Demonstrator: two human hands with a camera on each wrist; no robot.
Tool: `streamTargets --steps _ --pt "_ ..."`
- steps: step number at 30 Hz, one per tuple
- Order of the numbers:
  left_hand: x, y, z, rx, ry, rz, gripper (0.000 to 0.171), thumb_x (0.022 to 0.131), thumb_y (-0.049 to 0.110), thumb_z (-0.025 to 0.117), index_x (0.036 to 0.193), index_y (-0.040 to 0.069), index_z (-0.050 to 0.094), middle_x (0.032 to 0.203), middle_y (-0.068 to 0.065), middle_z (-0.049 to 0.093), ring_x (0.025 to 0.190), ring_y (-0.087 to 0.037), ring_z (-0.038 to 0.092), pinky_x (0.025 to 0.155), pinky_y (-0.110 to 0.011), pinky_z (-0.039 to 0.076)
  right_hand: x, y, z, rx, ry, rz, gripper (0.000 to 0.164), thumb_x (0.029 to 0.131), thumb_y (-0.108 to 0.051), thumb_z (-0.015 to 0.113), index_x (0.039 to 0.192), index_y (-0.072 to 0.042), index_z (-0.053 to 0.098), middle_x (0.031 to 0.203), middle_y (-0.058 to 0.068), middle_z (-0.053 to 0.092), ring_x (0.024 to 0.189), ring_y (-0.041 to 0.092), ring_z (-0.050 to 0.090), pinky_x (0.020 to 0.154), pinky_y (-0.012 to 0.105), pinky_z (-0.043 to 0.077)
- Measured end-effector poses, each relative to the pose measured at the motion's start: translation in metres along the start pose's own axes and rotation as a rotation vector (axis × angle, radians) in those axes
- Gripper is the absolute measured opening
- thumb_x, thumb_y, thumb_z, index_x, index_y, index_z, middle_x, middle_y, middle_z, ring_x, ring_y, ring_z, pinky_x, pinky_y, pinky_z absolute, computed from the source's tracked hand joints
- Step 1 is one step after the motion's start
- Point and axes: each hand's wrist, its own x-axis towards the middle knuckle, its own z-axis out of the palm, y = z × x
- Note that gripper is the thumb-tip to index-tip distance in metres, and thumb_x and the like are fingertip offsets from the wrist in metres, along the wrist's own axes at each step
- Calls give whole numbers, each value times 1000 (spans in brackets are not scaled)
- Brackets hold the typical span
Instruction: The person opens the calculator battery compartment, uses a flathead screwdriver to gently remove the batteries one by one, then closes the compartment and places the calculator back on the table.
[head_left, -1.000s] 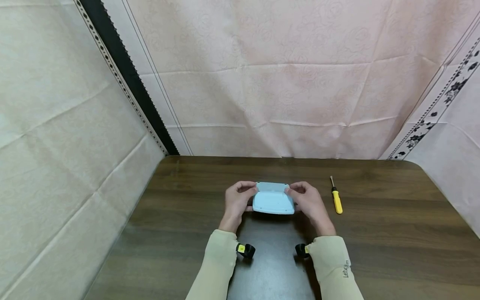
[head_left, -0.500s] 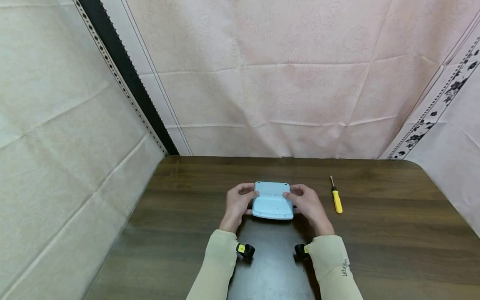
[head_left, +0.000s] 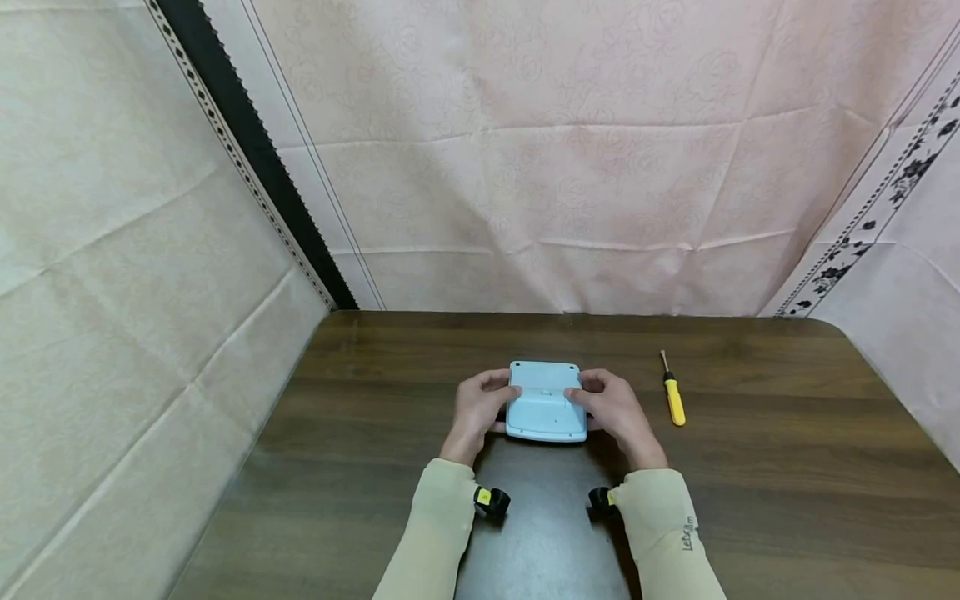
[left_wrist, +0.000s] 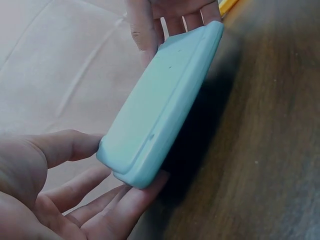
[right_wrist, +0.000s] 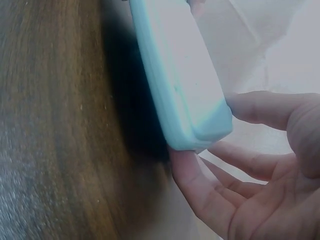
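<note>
Between my two hands is a light blue, calculator-like plastic device (head_left: 546, 414), a rounded slab with a stepped face and tiny holes near its edges. My left hand (head_left: 477, 408) holds its left side, thumb on the face and fingers at the edge and beneath. On the opposite side my right hand (head_left: 613, 411) grips it the same way. Both wrist views show the device (left_wrist: 150, 110) tilted, its dark shadow on the wood close by. Its underside is hidden.
A screwdriver (head_left: 674, 400) with a yellow handle lies on the wooden table (head_left: 765, 433), right of my right hand. Pale cloth (head_left: 562, 167) hangs behind the table's far edge and along its left and right sides. Black wrist cameras (head_left: 492, 501) sit at both cuffs.
The device has tipped, so its stepped face shows more fully to the head view and its near edge sits lower. My hands have shifted slightly with it; the screwdriver has stayed put.
</note>
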Motion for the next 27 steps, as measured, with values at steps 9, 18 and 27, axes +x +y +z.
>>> streamTargets --steps 9,18,27 --pt "1 -2 0 22 -8 15 38 97 13 78 134 8 73 132 -10 72 87 -18 72 53 -30 58 2 1 1 -13 3 -7 55 105 -16 68 151 6 48 147 29 50 118 39 58 85 46 62" --pt "0 -1 1 62 7 20 38 96 13 79 133 9 74 131 -9 72 89 -17 72 54 -29 59 4 3 2 -45 17 -6 54 105 -16 69 151 5 49 147 29 51 119 39 58 86 46 62" --pt "0 -3 0 89 1 23 38 96 14 80 133 10 74 133 -8 72 95 -18 73 60 -32 62 6 4 1 -73 26 -7 53 105 -17 70 150 3 52 149 29 51 120 39 58 89 47 61"
